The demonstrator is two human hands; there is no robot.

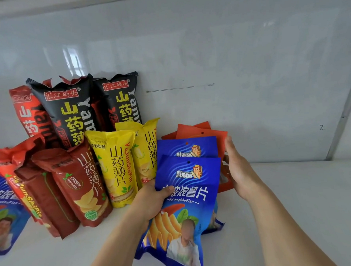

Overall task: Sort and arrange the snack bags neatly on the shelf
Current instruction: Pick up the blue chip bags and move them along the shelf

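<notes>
Gripping the front blue snack bag (186, 196) at its left edge, the left hand (152, 198) has its thumb curled over the printed face and its fingers hidden behind. That bag tilts toward the camera, its lower end near the white shelf surface (298, 207). Just behind it stands a second blue bag (186, 147) of the same design, and behind that the orange bags (201, 132) lean toward the back wall. The right hand (237, 170) is flat, fingers straight and together, laid against the right side of this stack – holding nothing.

To the left, two yellow bags (119, 167) stand side by side, just beside the blue ones. Dark red bags (81, 186) lean in front at left, and two black bags (66, 110) stand tallest at the rear, with a red bag (27, 113) beside them. Another blue bag (2, 205) shows at the far left edge, cut off by the frame.

The shelf is smooth and white, lit evenly. Its back wall (227, 47) is a glossy pale panel – reflections of a window show at upper left, and a thin scratch and a small handwritten mark sit further right. A metal seam (345, 110) runs up the right corner.
</notes>
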